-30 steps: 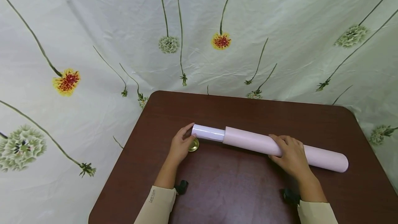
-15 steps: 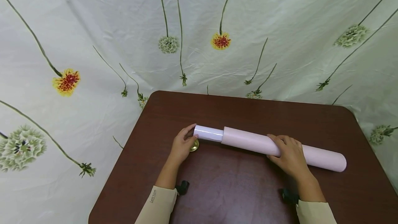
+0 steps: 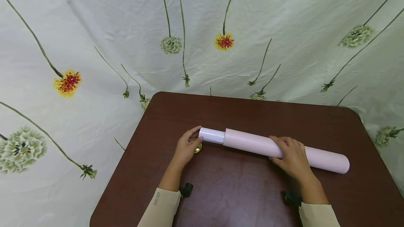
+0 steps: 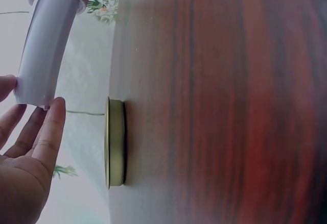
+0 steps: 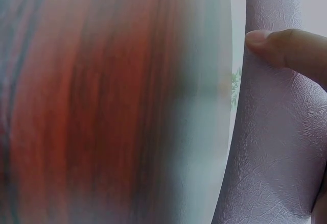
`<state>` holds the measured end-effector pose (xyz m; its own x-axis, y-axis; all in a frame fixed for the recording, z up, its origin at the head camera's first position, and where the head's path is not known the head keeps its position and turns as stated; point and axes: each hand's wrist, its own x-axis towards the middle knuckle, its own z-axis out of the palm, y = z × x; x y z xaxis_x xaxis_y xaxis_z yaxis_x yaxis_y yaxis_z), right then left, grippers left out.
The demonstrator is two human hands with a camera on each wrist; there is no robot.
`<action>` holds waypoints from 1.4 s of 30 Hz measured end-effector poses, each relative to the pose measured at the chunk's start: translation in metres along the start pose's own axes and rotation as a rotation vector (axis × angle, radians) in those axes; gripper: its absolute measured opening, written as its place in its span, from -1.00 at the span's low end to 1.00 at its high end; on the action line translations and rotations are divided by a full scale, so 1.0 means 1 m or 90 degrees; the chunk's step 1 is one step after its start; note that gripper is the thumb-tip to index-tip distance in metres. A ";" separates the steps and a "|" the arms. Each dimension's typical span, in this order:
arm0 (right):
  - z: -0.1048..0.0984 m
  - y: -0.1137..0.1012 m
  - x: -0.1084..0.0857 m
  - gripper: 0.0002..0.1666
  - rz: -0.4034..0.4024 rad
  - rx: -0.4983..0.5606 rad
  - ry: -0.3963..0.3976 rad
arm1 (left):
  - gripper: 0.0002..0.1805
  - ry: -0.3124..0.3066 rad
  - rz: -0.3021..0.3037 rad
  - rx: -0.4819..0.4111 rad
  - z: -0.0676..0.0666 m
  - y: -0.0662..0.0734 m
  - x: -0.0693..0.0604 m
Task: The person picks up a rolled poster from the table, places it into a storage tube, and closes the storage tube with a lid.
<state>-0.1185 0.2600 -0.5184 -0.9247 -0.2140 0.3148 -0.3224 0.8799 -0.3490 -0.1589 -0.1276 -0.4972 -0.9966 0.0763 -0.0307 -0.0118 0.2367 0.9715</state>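
Note:
A long pink cylindrical tube [image 3: 252, 141] with a grained surface lies slantwise over the table. Out of its left end sticks a glossy white roll [image 3: 212, 135], which looks like rolled paper; the rest is hidden inside the tube. The left hand [image 3: 185, 147] holds the roll's outer end by the fingertips, with fingers [image 4: 51, 137] against its rim in the left wrist view. The right hand [image 3: 294, 157] grips the tube around its middle from above, its thumb [image 5: 271, 43] on the textured side. A shallow round gold lid [image 4: 116, 142] sits on the table beside the left hand.
The dark brown wooden table [image 3: 240, 192] has rounded far corners. Behind it hangs a pale cloth [image 3: 202, 20] printed with flowers. Black wrist devices [image 3: 187, 189] are worn below both hands.
The white roll has gone a little further into the tube, so less of it shows. The left hand has shifted slightly right, while the right hand and tube have shifted slightly left.

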 end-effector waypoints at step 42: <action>0.006 -0.012 0.002 -0.05 -0.016 0.003 -0.008 | -0.54 -0.034 0.026 0.068 0.018 -0.022 0.003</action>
<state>-0.1180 0.2465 -0.5188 -0.9189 -0.2408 0.3124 -0.3460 0.8725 -0.3451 -0.1602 -0.1150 -0.5233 -0.9902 0.1393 -0.0068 0.0404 0.3332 0.9420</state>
